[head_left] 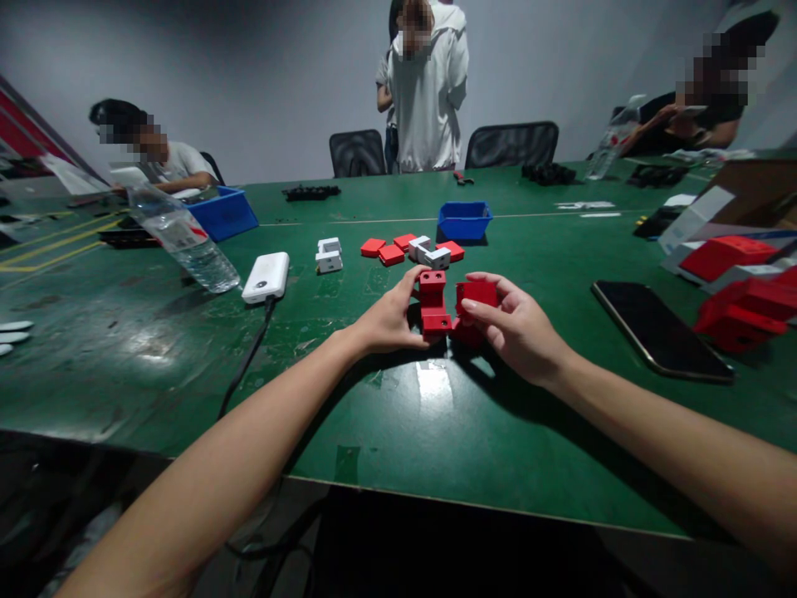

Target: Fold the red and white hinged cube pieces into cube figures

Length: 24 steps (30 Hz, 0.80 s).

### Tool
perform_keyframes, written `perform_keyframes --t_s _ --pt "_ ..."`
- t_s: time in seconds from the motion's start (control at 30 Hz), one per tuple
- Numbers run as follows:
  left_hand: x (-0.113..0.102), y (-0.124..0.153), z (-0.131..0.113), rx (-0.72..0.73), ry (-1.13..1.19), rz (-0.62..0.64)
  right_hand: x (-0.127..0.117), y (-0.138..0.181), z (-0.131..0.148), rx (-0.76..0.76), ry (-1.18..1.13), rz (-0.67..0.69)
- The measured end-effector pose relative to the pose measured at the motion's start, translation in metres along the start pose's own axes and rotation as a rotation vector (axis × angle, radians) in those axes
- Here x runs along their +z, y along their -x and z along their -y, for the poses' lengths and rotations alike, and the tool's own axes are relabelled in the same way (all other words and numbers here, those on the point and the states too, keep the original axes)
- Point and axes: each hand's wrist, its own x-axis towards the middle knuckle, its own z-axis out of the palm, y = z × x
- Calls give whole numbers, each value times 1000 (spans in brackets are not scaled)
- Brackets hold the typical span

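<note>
My left hand (397, 314) grips a red C-shaped bracket (434, 303) with small holes in its two end blocks, holding it upright just above or on the green table. To its right, my right hand (520, 328) pinches a flat red square piece (476, 294) between thumb and fingers. Below that piece, another red part (468, 332) shows, partly hidden by my fingers; whether it is joined to the square piece I cannot tell. Just beyond my hands lie several red blocks (392, 255) and a white bracket (429, 252). A second white bracket (329, 255) stands farther left.
A blue bin (464, 221) stands behind the blocks. Leftward are a white power bank (266, 277) with a black cable and a tilted water bottle (187, 241). A phone (660, 328) and larger red-and-white parts (747, 307) lie on the right. Other people are around the table.
</note>
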Motion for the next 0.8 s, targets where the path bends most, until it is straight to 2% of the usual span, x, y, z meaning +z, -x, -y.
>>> perform_keyframes --t_s 0.2,0.5,0.8 --pt "0 0 1 5 -18 -3 -4 -2 -5 -47 31 -46" --pt "1 0 2 21 -36 -3 -6 -3 -8 -134 83 4" --pt "1 1 3 23 -38 -6 -1 2 -5 -148 129 -1"
